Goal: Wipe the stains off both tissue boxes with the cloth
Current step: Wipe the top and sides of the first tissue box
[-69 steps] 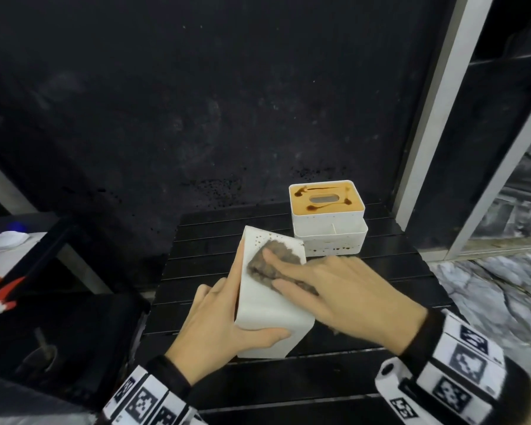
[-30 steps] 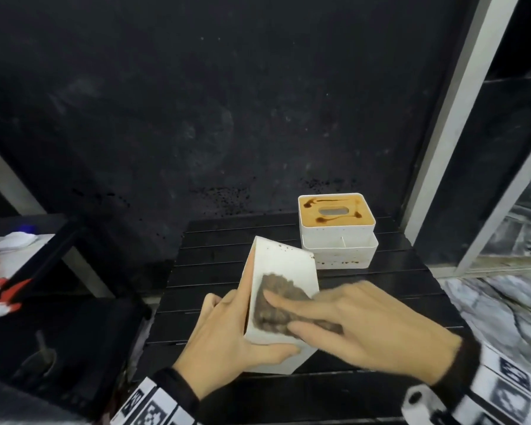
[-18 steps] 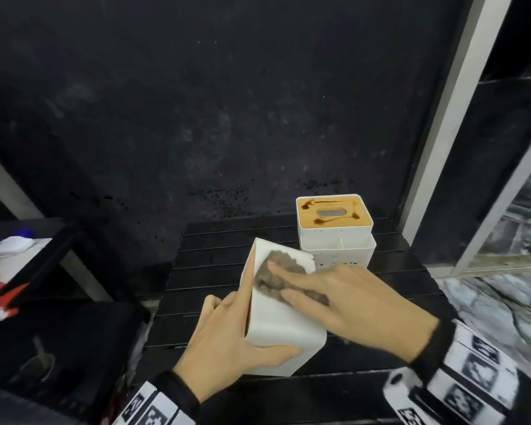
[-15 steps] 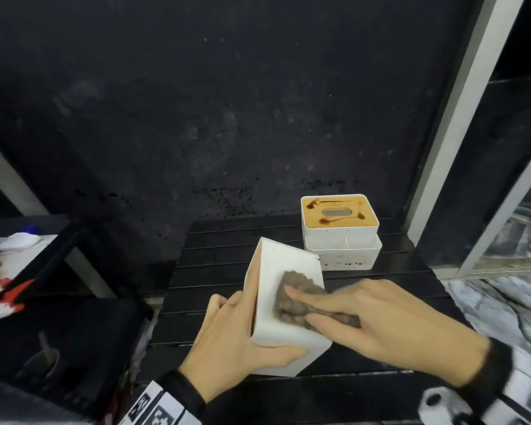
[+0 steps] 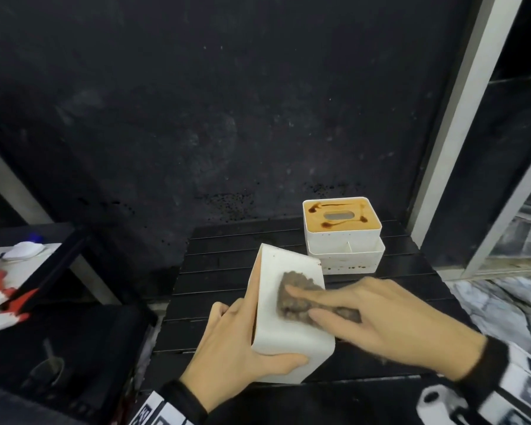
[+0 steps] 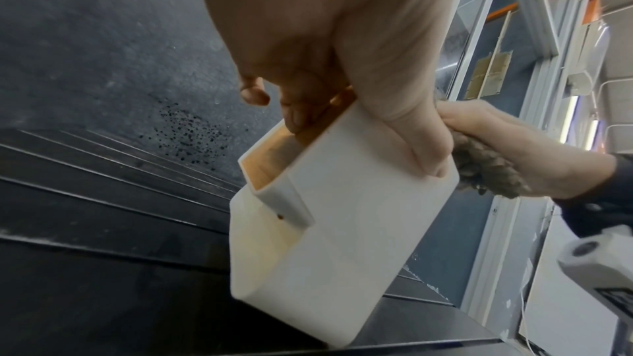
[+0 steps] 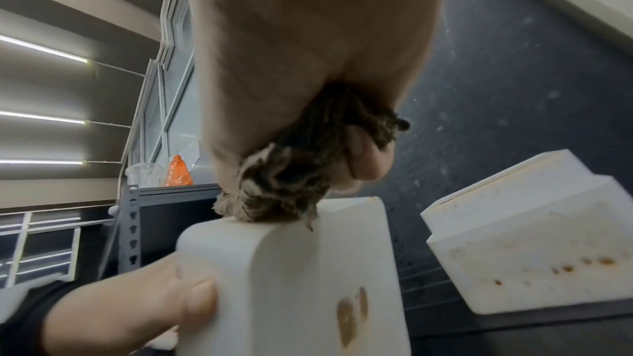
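The left hand [image 5: 242, 342] grips the near tissue box [image 5: 288, 338] tipped on its side on the black slatted table [image 5: 227, 265], thumb clamped across the near end and fingers tucked into the open wooden-lined face, and that looks like a brace so the broad white panel faces up and won't skid. The right hand [image 5: 390, 320] holds the brown cloth [image 5: 298, 299] bunched under its fingers and presses it down on that panel near the far right edge. The right wrist view shows a brown smear low on the box's end face, so that side seems undone. The second tissue box [image 5: 342, 231] stands upright behind, close by but apart, its orange top streaked dark and its front speckled. Open slats lie left of the boxes; a white frame post [image 5: 451, 118] hems in the right.
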A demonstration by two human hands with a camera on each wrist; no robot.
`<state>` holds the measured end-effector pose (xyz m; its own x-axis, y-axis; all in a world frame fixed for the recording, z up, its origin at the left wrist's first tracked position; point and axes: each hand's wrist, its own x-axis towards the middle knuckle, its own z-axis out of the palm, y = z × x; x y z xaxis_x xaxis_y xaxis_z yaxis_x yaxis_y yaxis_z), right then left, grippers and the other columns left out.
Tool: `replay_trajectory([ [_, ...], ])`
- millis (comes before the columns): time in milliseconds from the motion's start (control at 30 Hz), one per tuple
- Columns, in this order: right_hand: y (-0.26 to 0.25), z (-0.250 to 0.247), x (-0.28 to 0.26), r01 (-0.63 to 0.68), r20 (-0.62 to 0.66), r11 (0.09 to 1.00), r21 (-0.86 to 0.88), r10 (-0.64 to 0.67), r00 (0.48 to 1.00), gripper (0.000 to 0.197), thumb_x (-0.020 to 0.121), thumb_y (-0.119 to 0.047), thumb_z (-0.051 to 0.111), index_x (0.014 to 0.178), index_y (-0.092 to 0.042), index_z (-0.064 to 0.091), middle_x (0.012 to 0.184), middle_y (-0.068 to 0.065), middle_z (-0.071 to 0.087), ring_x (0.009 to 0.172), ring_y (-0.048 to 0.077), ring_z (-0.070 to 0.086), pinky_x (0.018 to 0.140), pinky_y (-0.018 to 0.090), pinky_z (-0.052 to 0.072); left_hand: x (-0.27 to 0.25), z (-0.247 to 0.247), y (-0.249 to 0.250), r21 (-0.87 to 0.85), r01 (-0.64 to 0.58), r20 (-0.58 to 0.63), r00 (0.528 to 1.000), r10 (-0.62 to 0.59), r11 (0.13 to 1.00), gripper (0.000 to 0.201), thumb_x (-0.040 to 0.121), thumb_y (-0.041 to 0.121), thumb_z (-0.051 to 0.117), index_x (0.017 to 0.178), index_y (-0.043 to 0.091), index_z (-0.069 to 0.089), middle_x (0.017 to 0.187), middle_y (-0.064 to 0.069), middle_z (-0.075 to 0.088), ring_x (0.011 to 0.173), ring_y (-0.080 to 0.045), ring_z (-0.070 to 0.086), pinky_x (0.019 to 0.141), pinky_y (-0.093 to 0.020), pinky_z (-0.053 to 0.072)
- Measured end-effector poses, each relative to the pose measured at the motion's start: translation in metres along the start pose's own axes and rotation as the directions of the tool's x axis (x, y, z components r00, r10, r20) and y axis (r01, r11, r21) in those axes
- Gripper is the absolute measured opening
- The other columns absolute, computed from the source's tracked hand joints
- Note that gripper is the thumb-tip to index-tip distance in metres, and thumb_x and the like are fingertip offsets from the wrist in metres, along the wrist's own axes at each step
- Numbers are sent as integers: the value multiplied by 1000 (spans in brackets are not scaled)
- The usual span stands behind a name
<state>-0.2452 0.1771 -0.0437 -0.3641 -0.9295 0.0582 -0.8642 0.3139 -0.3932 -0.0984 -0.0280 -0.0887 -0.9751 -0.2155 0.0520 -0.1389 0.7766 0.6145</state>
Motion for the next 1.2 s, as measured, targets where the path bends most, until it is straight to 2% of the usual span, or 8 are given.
replay_trajectory([
  [200,3,-6,51,-103,-121,991,-82,92,988,46,103,-62,27,150,-59,27,82,-12,66,54,1,54,80,31,57,3,-1,3,26,32,11,999,-32,999,129,67,73,78,150,65,-20,120,35,59,116,11,49,103,-24,29],
  [400,-6,-7,19,52,25,999,-11,-52,998,41,102,-63,34,142,-69,29,65,-21,55,64,6,54,60,21,43,-1,-3,2,-16,7,18,1000,-7,1000,119,69,65,83,148,69,-5,127,38,59,118,7,54,104,-29,30],
  [600,16,-12,56,-89,-93,989,-120,78,993,48,101,-65,24,149,-62,24,97,-15,70,68,0,62,76,20,54,5,1,5,33,58,17,998,-58,998,133,65,78,76,153,60,-21,112,31,61,114,11,48,103,-25,30],
  [733,-2,-5,57,-35,-56,997,-64,32,998,49,102,-62,29,150,-61,22,72,-21,47,60,-1,53,61,14,43,3,0,3,10,67,17,998,-67,998,130,64,74,78,156,59,-13,108,27,63,111,8,48,101,-23,31],
  [867,-6,-7,25,36,10,998,-59,-35,999,43,100,-67,27,142,-74,16,72,-11,56,66,8,54,60,21,42,2,-1,2,5,64,16,998,-64,998,126,65,74,79,152,64,-11,111,27,61,113,12,40,102,-21,32],
  [967,16,-6,40,-66,-64,994,-92,60,996,47,99,-69,21,146,-68,20,90,-11,69,66,1,61,66,13,47,4,0,3,4,57,30,998,-57,998,135,65,75,79,153,62,-23,110,24,64,113,5,50,105,-26,30],
  [1067,19,3,57,-85,-101,992,-98,75,992,54,97,-72,14,150,-64,12,128,-11,67,80,4,67,79,26,58,5,0,3,14,53,26,998,-53,998,136,65,76,79,151,63,-25,113,23,65,111,4,54,105,-27,31],
  [1200,6,8,22,-15,-34,1000,-8,15,999,47,101,-66,27,146,-69,15,83,-9,64,73,12,58,75,29,52,2,-2,1,-4,24,23,999,-24,1000,118,67,71,81,147,70,-6,120,31,63,117,6,53,104,-28,32],
])
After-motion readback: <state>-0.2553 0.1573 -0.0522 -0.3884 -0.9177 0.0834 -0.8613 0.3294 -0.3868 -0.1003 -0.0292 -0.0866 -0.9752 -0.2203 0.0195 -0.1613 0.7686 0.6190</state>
